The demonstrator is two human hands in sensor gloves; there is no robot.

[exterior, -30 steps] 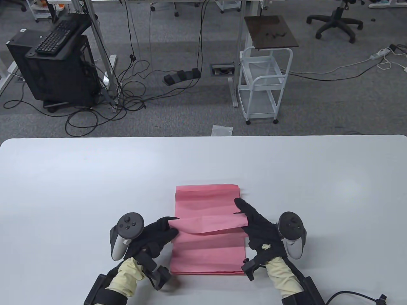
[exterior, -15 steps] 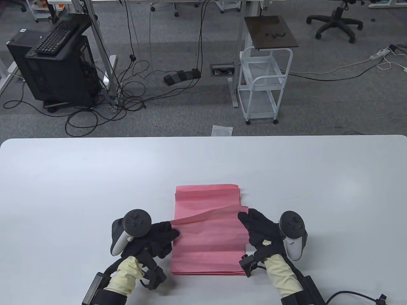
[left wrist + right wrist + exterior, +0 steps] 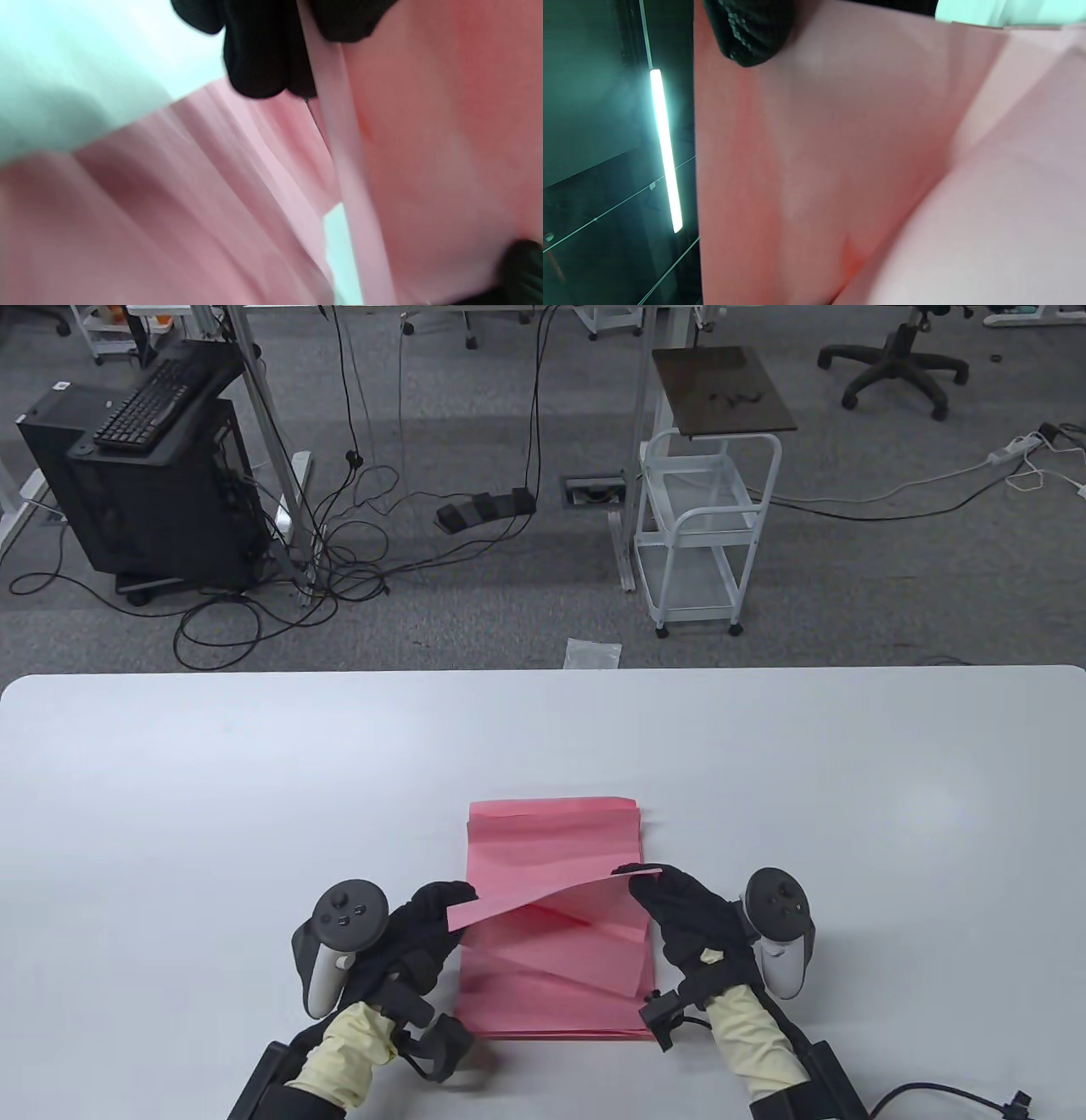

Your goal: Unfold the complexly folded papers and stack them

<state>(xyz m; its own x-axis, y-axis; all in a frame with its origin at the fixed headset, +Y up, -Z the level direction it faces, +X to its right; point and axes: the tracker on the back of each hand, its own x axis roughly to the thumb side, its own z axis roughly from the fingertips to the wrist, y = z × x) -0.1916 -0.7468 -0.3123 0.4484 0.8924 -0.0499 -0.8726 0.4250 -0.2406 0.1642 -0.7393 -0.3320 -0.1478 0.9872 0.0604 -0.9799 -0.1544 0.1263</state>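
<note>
A pink paper [image 3: 551, 933], lying on the pink stack [image 3: 551, 836] at the table's [image 3: 170, 780] near edge, is pinched by the left hand [image 3: 428, 929] and right hand [image 3: 683, 912] at opposite ends, apparently mid-unfolding; next, it probably needs drawing apart and flattening.

A white desk [image 3: 254, 780] with rounded far corners spans the table view. A stack of creased pink paper sheets [image 3: 543, 848] lies directly on it, near the front edge and about midway across, its long sides running away from the person. In the left wrist view the desk shows pale beside the pink sheets.
</note>
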